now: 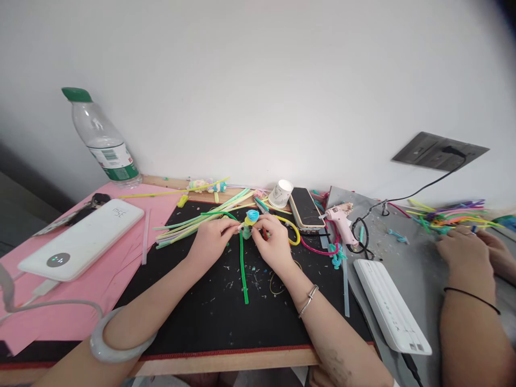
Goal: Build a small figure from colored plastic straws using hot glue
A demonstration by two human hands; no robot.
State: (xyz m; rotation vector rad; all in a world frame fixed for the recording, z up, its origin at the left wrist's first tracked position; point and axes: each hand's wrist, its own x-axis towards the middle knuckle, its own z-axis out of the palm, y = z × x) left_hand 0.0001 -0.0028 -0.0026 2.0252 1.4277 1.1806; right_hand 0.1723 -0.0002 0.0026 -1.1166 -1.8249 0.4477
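In the head view, the left hand (212, 236) and right hand (274, 239) pinch a small blue-topped figure (252, 217) between nearly closed fingertips, toward the black mat's (193, 322) back edge. A green strip (244, 269) runs below, its attachment hidden — tugging it could twist the figure loose. Near the back right corner, a snagged cord (423, 189) could drag the glue gun (341, 223).

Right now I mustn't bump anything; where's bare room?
Mostly bare: black mat between green stem and red edge; grey mat between its power bank and the co-worker's forearm. Crowded: the far side, with pale stems, paper cup, phone, glue gun.
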